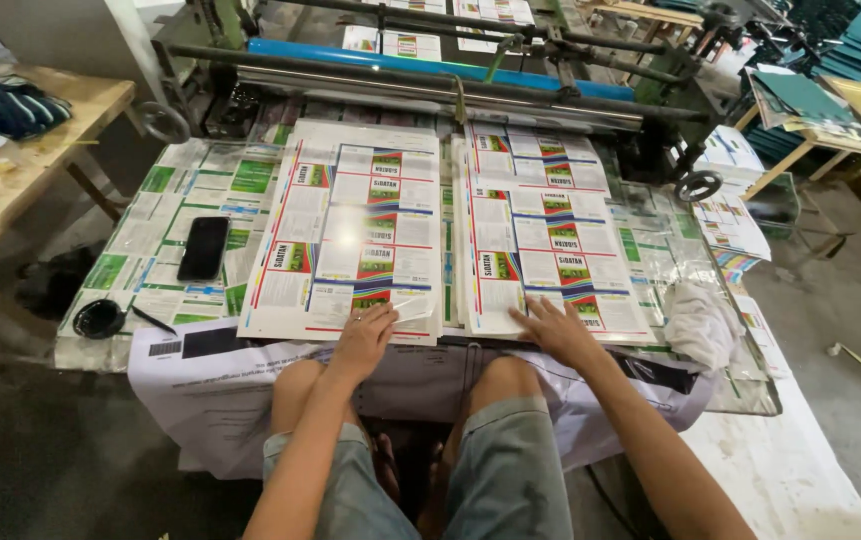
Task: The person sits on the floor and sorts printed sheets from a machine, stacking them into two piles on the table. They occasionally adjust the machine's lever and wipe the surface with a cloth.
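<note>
A: Nearest the lens?
B: Bare knees and grey denim shorts (505, 470), person seated at the sheet-covered table (150, 240).
A: Hands?
B: Apart, neither gripping. Left hand (362, 340) lies flat, fingers spread, on the near edge of the left sheet stack (350, 225). Right hand (555, 330) lies flat on the near corner of the right sheet stack (540, 240). Palms down, pressing; nothing pinched that I can see.
A: Stacks?
B: Glossy printed label sheets, white with green, red and blue panels. Left stack sits just beside the right one, narrow gap between. Top left sheet looks slightly lifted at its near right corner, though glare makes that hard to call.
A: Around the left stack?
B: Black phone (203, 247) to its left, lying on the table. Black round lid-like thing (100, 318) further left, near the table's front corner. Beyond the stack, blue roller (420, 62) of the machine. Past the right stack, white crumpled cloth (698, 322). Far left of it, a wooden bench (20, 160).
</note>
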